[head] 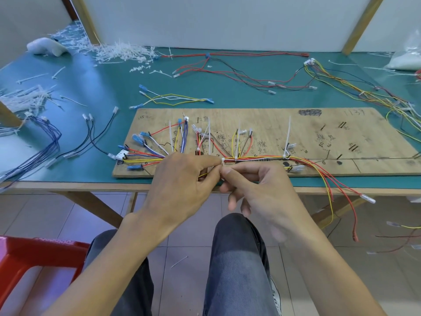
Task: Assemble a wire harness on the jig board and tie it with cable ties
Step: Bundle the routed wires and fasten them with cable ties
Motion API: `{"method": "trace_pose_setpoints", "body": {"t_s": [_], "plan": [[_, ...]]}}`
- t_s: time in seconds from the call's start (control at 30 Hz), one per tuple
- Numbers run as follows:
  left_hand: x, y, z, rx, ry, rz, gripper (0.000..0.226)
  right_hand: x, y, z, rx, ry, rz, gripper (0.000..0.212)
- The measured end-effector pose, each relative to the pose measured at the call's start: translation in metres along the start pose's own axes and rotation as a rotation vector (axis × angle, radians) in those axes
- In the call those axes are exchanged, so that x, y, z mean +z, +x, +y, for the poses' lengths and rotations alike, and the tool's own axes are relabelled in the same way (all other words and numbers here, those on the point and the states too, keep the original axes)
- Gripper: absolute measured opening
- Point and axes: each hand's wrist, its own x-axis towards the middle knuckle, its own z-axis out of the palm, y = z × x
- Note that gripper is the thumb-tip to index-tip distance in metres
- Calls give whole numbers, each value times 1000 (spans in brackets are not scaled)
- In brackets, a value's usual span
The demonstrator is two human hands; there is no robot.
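Green-matted bench point(227, 96) against a pale wall, plywood jig board point(273, 133) lying flat on it just beyond the fingertips. Wire harness point(255, 158) runs along the board's near edge, from under the left fingers out past the right fingertips, its loose ends hanging off the bench.

Left hand point(182, 179): index finger stretched along the trunk, thumb underneath, pinching the bundle. The index tip meets the head of the cable tie point(222, 161).

Right hand point(262, 188): thumb and index finger closed narrow on the tie's tail just below that head. The other fingers are loosely curled and hold nothing.

Step in hand, as I read it: cinching this tie round the trunk.

To do it well:
- Keep the left pinch tight beside the head so the wires stay bunched and none slips out of the loop.
- Pull the tail straight away from the head, not sideways, or the trunk lifts off the pegs.
- Stop when snug. Over-pulling could bite the insulation.

Fitted ties point(289, 131) stand uncut further along, beyond the right fingertips, so trimming looks undone.

Spare-tie heap point(118, 53) and loose wire sets point(227, 71) sit well beyond both hands. Red stool point(34, 254) is below the left forearm.
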Motion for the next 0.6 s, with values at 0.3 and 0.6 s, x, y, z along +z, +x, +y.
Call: {"method": "trace_pose_setpoints", "body": {"t_s": [0.3, 0.6], "plan": [[3, -2, -3, 60, 5, 29, 19, -6, 4, 2, 14, 30, -43, 13], [8, -4, -8, 68, -6, 51, 18, -10, 7, -2, 78, 69, -53, 17]]}}
